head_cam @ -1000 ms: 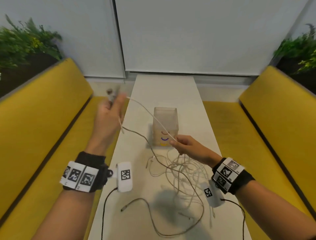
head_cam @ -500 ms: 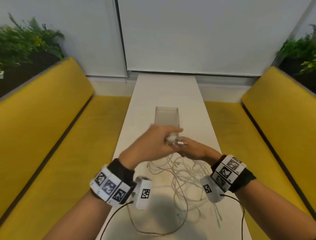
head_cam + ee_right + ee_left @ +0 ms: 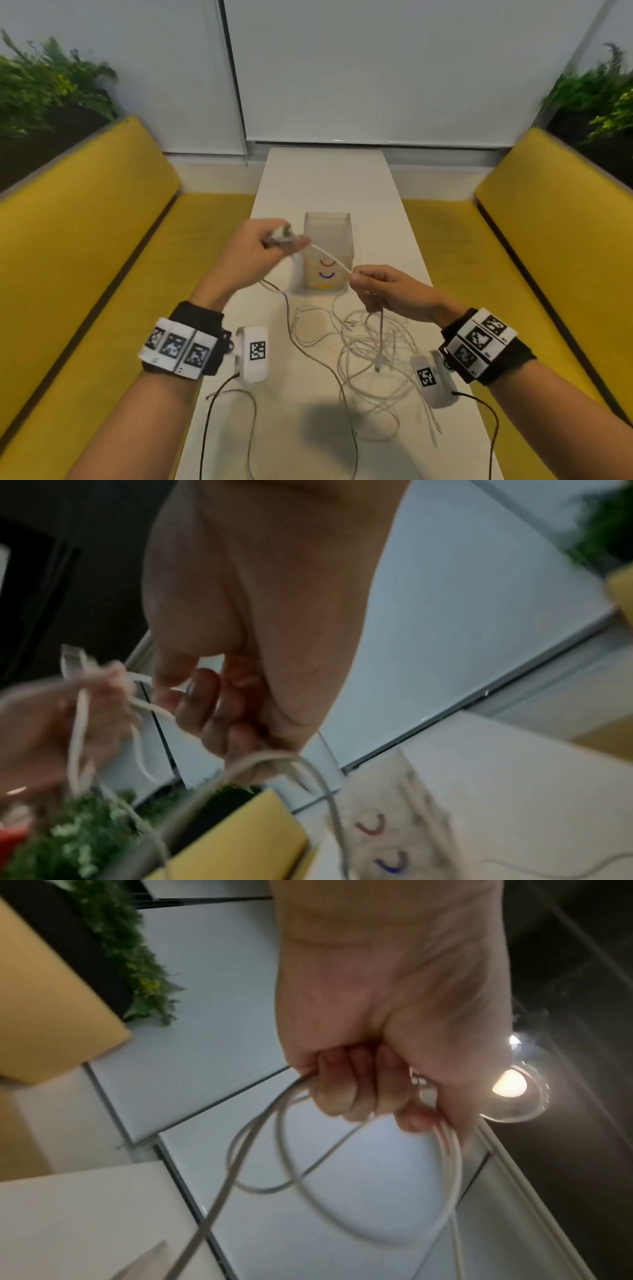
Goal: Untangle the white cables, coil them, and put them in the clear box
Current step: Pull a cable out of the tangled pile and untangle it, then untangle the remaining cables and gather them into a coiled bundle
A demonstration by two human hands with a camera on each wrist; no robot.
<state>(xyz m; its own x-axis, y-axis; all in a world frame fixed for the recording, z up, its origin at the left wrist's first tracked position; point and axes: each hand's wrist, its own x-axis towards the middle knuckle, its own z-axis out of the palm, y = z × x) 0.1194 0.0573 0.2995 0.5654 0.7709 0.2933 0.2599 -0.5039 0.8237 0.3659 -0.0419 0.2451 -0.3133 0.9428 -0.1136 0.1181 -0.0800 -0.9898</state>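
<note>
Above the white table [image 3: 325,178], my left hand [image 3: 289,240] grips a small coil of white cable [image 3: 329,256] with a grey plug sticking out. In the left wrist view the curled fingers [image 3: 356,1093] hold several loops [image 3: 294,1183]. A short span of that cable runs to my right hand [image 3: 356,278], which pinches it just in front of the clear box [image 3: 342,236]. The right wrist view shows the pinching fingers [image 3: 195,696] and the box [image 3: 404,799] with its coloured arcs. A tangled pile of white cables [image 3: 373,346] lies below the right hand.
Yellow benches [image 3: 89,240] [image 3: 548,233] flank the narrow table. Plants [image 3: 51,85] stand behind both. Black wires [image 3: 209,411] trail from the wrist cameras over the near table. White blinds close the far end.
The left hand swung in from high on the left to meet the right hand, then drew back left. The cable span between the hands is now much shorter.
</note>
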